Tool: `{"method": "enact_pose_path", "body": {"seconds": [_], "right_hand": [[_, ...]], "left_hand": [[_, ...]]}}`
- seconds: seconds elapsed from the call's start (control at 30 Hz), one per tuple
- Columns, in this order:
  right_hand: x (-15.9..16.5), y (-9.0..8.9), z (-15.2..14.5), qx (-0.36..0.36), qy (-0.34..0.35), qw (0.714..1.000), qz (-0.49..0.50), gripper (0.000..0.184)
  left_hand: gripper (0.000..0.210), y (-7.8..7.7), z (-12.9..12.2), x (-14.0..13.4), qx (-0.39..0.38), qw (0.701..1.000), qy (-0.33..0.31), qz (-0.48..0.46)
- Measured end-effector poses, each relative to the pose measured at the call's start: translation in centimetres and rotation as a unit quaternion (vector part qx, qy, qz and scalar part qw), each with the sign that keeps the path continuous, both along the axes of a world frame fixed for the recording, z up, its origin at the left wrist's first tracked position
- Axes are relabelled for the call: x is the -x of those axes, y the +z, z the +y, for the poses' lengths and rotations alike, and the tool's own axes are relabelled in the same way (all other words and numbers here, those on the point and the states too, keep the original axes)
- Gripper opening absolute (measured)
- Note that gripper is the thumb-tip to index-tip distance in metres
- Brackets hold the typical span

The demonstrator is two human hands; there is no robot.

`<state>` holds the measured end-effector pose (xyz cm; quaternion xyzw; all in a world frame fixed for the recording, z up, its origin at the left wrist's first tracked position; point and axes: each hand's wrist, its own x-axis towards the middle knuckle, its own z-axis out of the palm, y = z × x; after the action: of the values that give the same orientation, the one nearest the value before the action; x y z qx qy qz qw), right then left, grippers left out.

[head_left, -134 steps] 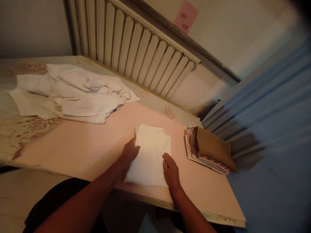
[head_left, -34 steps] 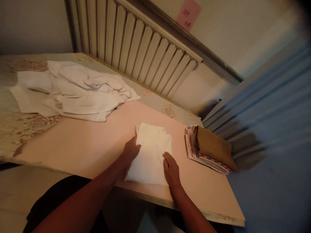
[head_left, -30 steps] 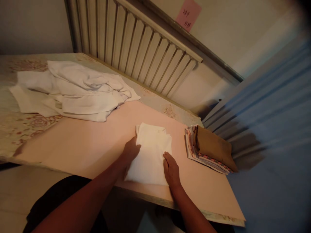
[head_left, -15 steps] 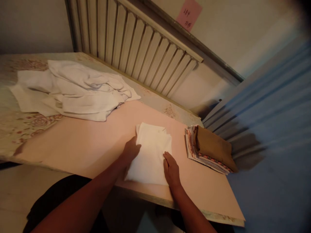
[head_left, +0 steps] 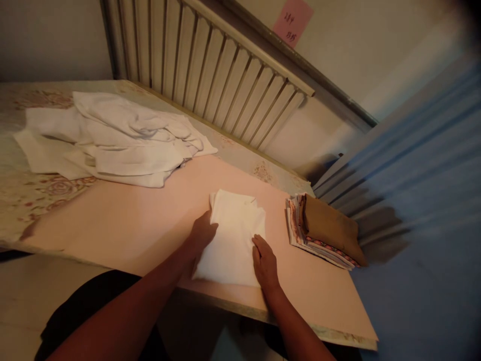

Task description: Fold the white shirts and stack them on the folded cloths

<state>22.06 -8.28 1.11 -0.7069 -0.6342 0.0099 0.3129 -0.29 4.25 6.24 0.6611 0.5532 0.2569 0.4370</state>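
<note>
A folded white cloth garment (head_left: 235,240) lies near the front edge of the table, on a pink sheet. My left hand (head_left: 204,231) grips its left side, thumb on top and the other fingers hidden at or under the edge. On the opposite side my right hand (head_left: 265,260) holds the right edge, fingers curled against the cloth. A loose pile of white garments (head_left: 128,140) lies crumpled at the far left. To the right sits a stack of folded fabrics (head_left: 326,228), with a brown piece on top and patterned layers below.
The pink sheet (head_left: 150,215) covers much of the table over a floral cloth (head_left: 60,188). A radiator (head_left: 210,65) runs along the wall behind. At right hangs a blue curtain (head_left: 424,200). A pink note (head_left: 293,22) is on the wall.
</note>
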Motion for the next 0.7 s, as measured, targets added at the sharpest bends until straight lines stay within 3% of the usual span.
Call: {"method": "enact_pose_path", "body": {"seconds": [0.7], "right_hand": [[-0.1, -0.03, 0.01, 0.006, -0.001, 1.0, 0.0, 0.034]], "left_hand": [[0.043, -0.16, -0.04, 0.02, 0.004, 1.0, 0.006, -0.018]]}}
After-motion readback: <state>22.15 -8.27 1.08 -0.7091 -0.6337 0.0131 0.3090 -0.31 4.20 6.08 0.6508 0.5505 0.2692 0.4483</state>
